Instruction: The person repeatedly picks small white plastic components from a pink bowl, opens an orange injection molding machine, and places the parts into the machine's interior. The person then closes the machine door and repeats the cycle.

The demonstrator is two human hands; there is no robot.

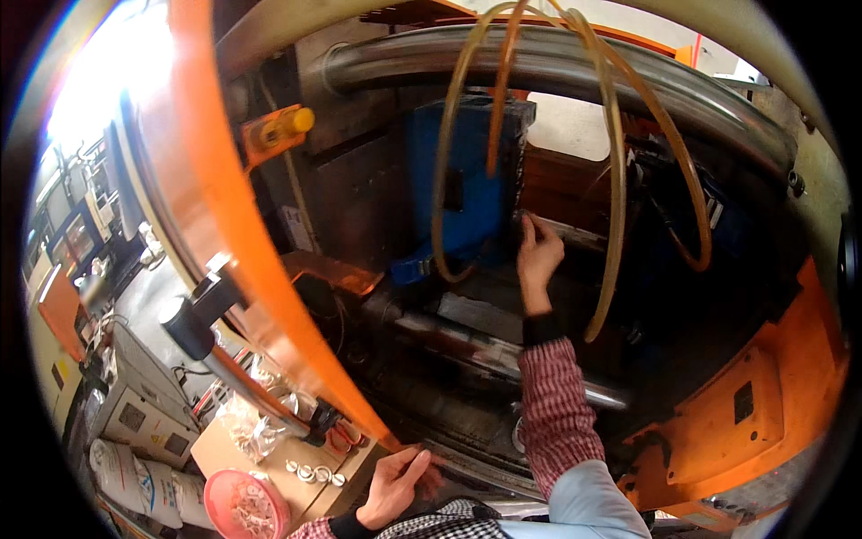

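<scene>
My right hand (pixel 540 258) reaches deep into the machine with fingers pinched together, at the right edge of a blue mould block (pixel 471 180). Whatever lies between those fingertips is too small and dark to make out. A loose translucent yellow hose (pixel 616 189) hangs just right of that hand, and an orange hose (pixel 499 103) hangs above it. Low in the view, my left hand (pixel 395 485) is closed with its thumb against the fingers, beside the lower end of an orange door frame (pixel 296 332). What it grips, if anything, does not show clearly.
Thick steel bars (pixel 557 76) cross the machine behind and below my right arm. Orange guarding (pixel 736 413) stands at right. At lower left, a table (pixel 211 449) bears a pink bucket (pixel 247 505) of small pieces, metal rings (pixel 314 472) and clear plastic bags (pixel 256 422).
</scene>
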